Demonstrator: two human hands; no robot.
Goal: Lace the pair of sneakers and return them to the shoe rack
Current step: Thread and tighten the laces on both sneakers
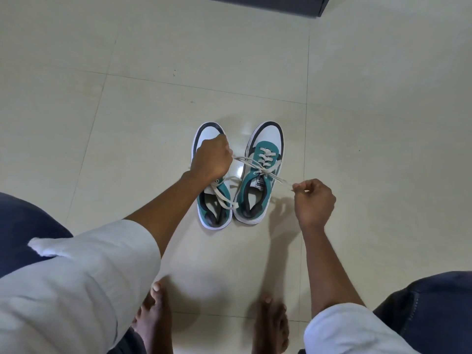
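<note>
Two teal-and-white sneakers stand side by side on the floor, toes pointing away from me. The right sneaker (263, 172) has its white lace (258, 166) threaded through several eyelets. My left hand (210, 159) hovers over the left sneaker (215, 208) and is closed on one end of that lace, pulled to the left. Just right of the right sneaker, my right hand (314, 200) pinches the other lace end, stretched taut. The left sneaker's own lace (221, 196) lies loose over its opening. My left hand hides the middle of the left sneaker.
Pale glossy floor tiles (127, 111) stretch all around the shoes. A dark piece of furniture (268, 3) shows at the top edge. My bare feet (270, 325) stand close below the shoes, with my knees at both lower corners.
</note>
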